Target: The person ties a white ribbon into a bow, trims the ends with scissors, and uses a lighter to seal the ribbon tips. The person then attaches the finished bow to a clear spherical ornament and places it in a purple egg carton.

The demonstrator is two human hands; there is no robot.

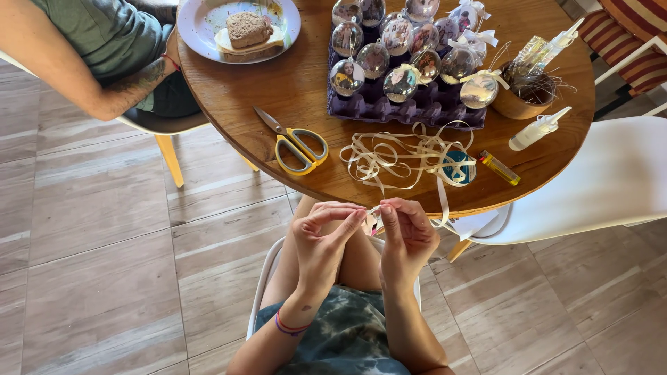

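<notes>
Baubles (374,59) in purple tray (375,110) (sandwich (249,29) plated)

Head view — steeply downward (close overhead)

A purple egg-carton tray (410,107) is being used as packaging near the far edge of the round tabletop (292,90), its moulded cups being filled with clear round baubles (374,59). Two small white squeeze bottles are being seen toward the right edge: one (538,129) is lying on its side, the other (559,43) is being propped in a brown bowl (517,103). No labels, signs or screens are being shown.
</notes>
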